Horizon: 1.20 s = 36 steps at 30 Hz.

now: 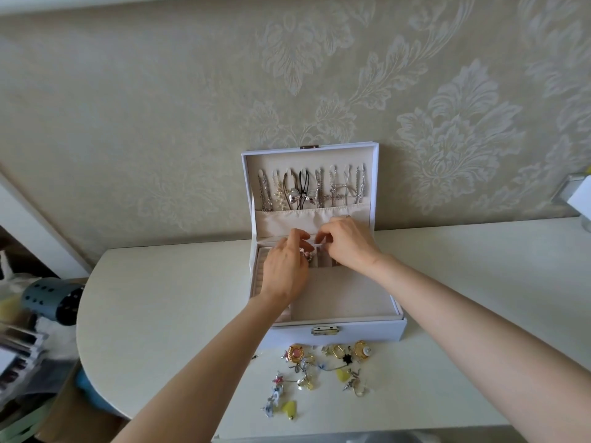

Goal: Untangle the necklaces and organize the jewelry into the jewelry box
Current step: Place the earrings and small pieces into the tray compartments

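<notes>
Damask wallpaper (160,107) backs the white table (160,298). The jewelry box (367,330) sits close against the wall, which I judge lets its raised lid (248,187) stand open without a hand. The necklaces (307,190) hang side by side from hooks inside that lid, each apart from the next so they cannot knot, with their tails tucked into the fabric pocket (287,220) below. Both my hands are over the small rear compartments of the tray. My left hand (284,270) and right hand (347,244) have their fingertips curled together, pinching a small pale piece (316,243) between them. It is too small for me to say what it is, though something pinkish shows just under it. I take it I am seating it in a slot. The loose jewelry (319,369) lies on the table just in front of the box, within easy reach and not yet sorted.
</notes>
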Each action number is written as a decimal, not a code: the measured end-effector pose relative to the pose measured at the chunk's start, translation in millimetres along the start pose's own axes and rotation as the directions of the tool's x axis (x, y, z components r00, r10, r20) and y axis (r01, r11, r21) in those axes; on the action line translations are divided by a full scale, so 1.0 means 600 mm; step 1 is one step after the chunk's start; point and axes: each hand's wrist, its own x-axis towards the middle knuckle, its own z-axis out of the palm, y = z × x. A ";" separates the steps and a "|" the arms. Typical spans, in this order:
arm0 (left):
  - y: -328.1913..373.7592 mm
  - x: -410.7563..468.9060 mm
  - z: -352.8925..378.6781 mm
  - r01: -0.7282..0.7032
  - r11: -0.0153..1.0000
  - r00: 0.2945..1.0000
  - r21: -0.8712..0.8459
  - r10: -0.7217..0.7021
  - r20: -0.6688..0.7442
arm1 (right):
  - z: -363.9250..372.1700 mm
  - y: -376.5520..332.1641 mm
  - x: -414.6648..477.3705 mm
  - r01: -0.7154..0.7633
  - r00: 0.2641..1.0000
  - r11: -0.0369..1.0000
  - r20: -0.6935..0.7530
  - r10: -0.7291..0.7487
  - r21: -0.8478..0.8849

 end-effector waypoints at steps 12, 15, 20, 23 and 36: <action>0.016 0.002 -0.025 0.183 0.818 0.972 -0.546 -0.232 -0.021 | -0.027 0.000 -0.027 -0.171 0.983 0.485 0.184 0.022 0.857; 0.013 0.003 -0.024 0.199 0.819 0.965 -0.539 -0.258 -0.037 | -0.026 -0.001 -0.031 -0.173 0.981 0.481 0.196 0.001 0.860; 0.012 0.003 -0.022 0.194 0.802 0.963 -0.565 -0.265 -0.047 | -0.016 -0.003 -0.030 -0.129 0.992 0.562 0.112 0.065 0.817; 0.011 0.003 -0.023 0.184 0.796 0.966 -0.576 -0.254 -0.043 | -0.018 0.003 -0.030 -0.136 0.990 0.527 0.099 0.099 0.839; -0.003 0.005 0.006 0.092 0.953 0.996 -0.287 -0.087 0.029 | 0.001 0.009 -0.032 -0.085 0.996 0.887 0.028 0.081 0.454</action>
